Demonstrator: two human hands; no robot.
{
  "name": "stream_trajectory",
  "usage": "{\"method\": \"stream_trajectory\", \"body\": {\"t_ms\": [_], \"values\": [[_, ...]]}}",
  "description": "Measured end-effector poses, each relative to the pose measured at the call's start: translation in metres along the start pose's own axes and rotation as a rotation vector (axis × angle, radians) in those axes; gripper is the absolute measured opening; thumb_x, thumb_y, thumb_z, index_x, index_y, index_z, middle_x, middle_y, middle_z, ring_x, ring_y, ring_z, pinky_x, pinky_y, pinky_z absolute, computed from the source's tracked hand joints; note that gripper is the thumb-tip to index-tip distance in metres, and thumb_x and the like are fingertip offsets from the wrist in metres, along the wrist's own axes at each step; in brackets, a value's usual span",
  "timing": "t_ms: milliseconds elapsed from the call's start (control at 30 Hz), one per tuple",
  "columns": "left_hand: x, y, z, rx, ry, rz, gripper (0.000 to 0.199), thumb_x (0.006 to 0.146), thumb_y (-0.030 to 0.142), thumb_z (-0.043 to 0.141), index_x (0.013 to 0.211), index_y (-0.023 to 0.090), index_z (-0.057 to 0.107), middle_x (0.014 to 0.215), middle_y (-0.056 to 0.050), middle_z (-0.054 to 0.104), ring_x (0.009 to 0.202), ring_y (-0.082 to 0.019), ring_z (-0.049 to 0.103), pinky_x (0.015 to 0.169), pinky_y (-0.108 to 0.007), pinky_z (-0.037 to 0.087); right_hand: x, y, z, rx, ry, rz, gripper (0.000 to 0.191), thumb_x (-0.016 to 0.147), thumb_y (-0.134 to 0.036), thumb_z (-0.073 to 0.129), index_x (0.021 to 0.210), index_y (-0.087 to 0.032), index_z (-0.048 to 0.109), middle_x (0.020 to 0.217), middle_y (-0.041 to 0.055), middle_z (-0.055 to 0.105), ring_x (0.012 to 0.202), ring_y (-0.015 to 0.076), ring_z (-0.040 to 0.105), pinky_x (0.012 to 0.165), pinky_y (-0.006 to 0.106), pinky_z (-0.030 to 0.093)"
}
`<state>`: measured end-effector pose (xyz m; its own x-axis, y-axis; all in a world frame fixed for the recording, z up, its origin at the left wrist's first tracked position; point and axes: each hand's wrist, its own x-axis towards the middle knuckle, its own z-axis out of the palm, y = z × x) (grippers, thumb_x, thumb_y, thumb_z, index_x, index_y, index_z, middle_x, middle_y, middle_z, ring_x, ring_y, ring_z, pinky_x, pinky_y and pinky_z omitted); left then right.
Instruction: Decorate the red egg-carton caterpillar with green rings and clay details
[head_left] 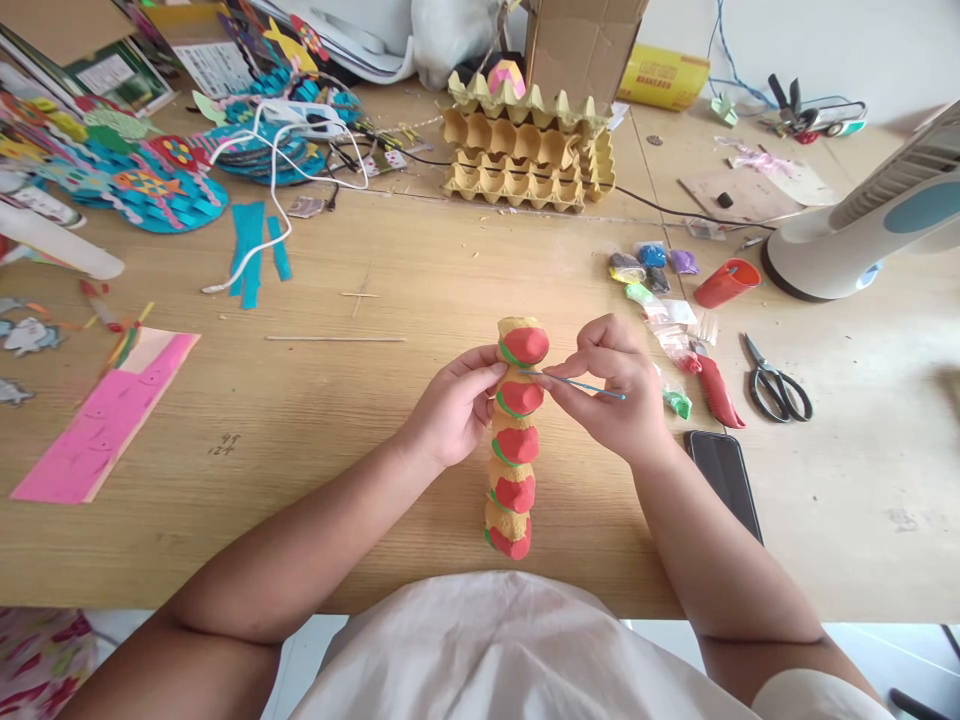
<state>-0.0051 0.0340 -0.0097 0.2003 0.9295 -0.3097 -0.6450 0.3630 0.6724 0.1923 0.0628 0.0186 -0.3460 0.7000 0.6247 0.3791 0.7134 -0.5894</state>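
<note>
A strip of egg carton cups (513,470) runs lengthwise in front of me, each cup covered with red and edged with green. Near its far end, my left hand (459,402) pinches the left side of the strip between thumb and fingers. My right hand (611,385) is closed on a thin blue stick (592,386). The stick's left end reaches the gap between the two farthest cups, where my fingertips partly hide it. Whether its tip goes into the carton I cannot tell.
Right of my hands lie a black phone (724,485), a red-handled cutter (718,385), scissors (778,388), a red cup (727,283) and small clay packets (652,268). Stacked egg cartons (517,150) stand behind. A pink paper strip (112,415) and a thin stick (335,338) lie left.
</note>
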Motion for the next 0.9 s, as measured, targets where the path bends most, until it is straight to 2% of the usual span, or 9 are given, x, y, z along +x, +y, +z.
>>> {"method": "stream_trajectory", "body": {"t_ms": [233, 467, 667, 900], "values": [[-0.001, -0.002, 0.001, -0.006, -0.013, 0.006, 0.022, 0.078, 0.022, 0.084, 0.099, 0.017, 0.078, 0.087, -0.004, 0.079, 0.070, -0.015, 0.072, 0.058, -0.023, 0.055, 0.000, -0.004, 0.001, -0.090, 0.063, -0.007, 0.014, 0.085, -0.016, 0.082, 0.079, -0.024, 0.071, 0.082, 0.0000, 0.051, 0.077, 0.0179, 0.056, 0.070, 0.038, 0.045], [-0.001, -0.003, 0.001, 0.000, 0.004, 0.012, 0.024, 0.077, 0.023, 0.086, 0.098, 0.017, 0.078, 0.084, -0.003, 0.079, 0.068, -0.014, 0.071, 0.057, -0.022, 0.054, 0.001, -0.007, -0.002, -0.041, 0.008, 0.043, 0.012, 0.086, -0.020, 0.082, 0.079, -0.024, 0.073, 0.082, 0.0000, 0.053, 0.074, 0.0168, 0.055, 0.067, 0.036, 0.045], [0.000, -0.003, 0.001, 0.005, 0.001, 0.002, 0.024, 0.075, 0.023, 0.086, 0.096, 0.016, 0.077, 0.083, -0.003, 0.078, 0.066, -0.014, 0.069, 0.056, -0.023, 0.053, 0.000, -0.009, -0.001, -0.132, 0.048, 0.035, 0.013, 0.086, -0.020, 0.081, 0.077, -0.025, 0.072, 0.082, 0.0009, 0.055, 0.075, 0.0181, 0.056, 0.069, 0.038, 0.044], [0.000, -0.003, 0.001, 0.013, 0.001, 0.006, 0.019, 0.079, 0.022, 0.084, 0.097, 0.018, 0.078, 0.082, -0.003, 0.077, 0.067, -0.015, 0.069, 0.058, -0.025, 0.051, -0.001, -0.012, -0.001, -0.099, 0.017, 0.069, 0.013, 0.087, -0.021, 0.080, 0.078, -0.025, 0.072, 0.082, 0.0008, 0.056, 0.073, 0.0174, 0.056, 0.068, 0.037, 0.045]]}}
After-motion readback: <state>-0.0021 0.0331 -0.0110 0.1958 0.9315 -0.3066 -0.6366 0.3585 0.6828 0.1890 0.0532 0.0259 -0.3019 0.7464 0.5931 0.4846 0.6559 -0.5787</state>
